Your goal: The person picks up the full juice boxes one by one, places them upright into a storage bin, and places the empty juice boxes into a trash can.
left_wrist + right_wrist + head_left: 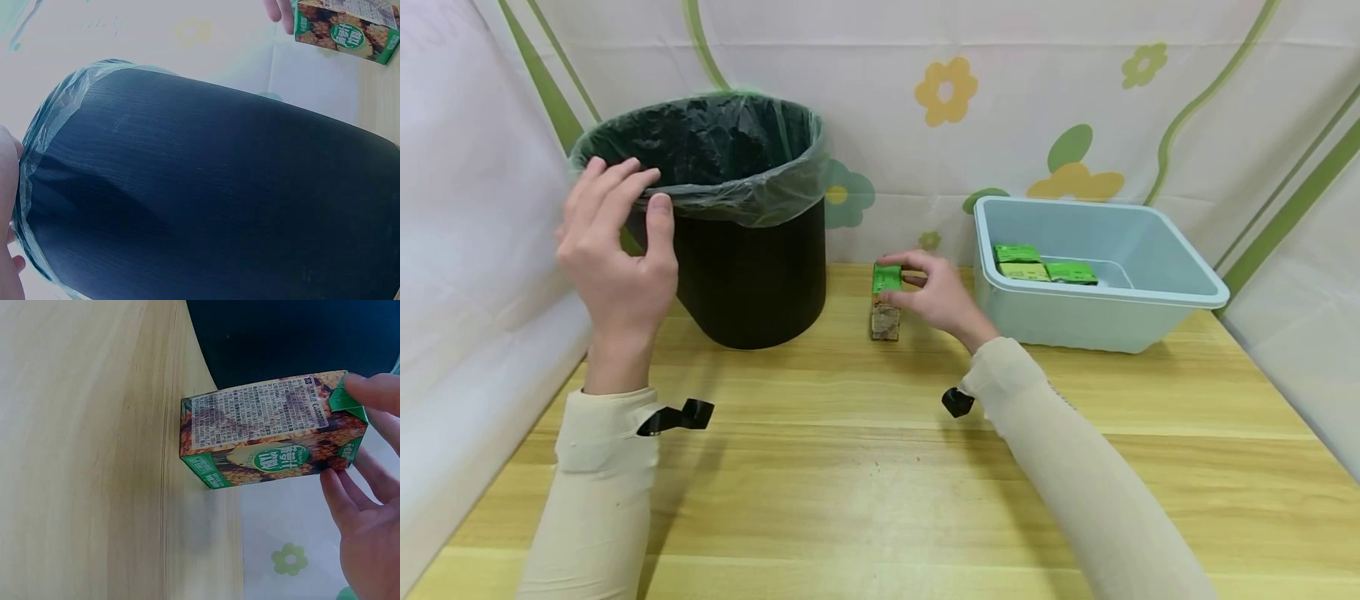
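Note:
A small juice carton (886, 323) with a green top and pineapple print stands upright on the wooden table. My right hand (942, 296) holds it near the top, thumb on one side and fingers on the other, as the right wrist view shows on the carton (256, 428). My left hand (619, 242) is at the near left rim of a black bin (756, 283), fingers spread loosely and the thumb apart. A translucent green bag (775, 196) lines the bin and folds over its rim. Against that folded edge the left fingertips appear in the left wrist view.
A pale blue plastic tub (1071, 321) stands to the right, with a few green-topped packs (1071, 272) at its left end. Behind everything hangs a white cloth (880, 100) with printed flowers and stems. The wooden table (820, 483) extends toward me.

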`<state>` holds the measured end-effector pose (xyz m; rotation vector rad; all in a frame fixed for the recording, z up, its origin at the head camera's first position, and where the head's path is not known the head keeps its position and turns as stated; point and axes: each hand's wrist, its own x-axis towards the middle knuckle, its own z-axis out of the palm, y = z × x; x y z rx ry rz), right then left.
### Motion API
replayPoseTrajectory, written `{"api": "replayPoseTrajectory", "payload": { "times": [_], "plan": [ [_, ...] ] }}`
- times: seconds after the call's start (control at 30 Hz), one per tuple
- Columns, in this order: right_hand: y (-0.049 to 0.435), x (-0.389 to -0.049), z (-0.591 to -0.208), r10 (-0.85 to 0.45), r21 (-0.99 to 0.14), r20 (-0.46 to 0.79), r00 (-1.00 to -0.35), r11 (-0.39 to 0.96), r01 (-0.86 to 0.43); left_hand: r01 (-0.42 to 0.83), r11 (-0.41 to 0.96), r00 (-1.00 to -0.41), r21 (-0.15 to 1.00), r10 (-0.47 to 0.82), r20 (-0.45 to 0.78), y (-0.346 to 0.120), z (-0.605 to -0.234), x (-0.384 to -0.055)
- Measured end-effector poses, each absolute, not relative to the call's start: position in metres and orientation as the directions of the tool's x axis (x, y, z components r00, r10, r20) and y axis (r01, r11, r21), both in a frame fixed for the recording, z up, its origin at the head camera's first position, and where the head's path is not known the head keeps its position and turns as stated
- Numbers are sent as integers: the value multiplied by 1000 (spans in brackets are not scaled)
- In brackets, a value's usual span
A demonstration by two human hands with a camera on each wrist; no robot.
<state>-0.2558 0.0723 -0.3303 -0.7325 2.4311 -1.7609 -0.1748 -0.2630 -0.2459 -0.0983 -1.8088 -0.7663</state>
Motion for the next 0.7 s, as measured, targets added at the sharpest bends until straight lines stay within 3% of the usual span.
{"api": "replayPoseTrajectory", "payload": {
  "times": [0.43,0.7],
  "plan": [
    [72,-253,-322,-434,-830,183,-882,413,-376,428,787,-380,444,-289,879,-264,-246,-174],
    [73,-247,-294,-404,-833,304,-863,327,-447,434,784,-374,444,-292,880,-264,-246,-174]
  ]
}}
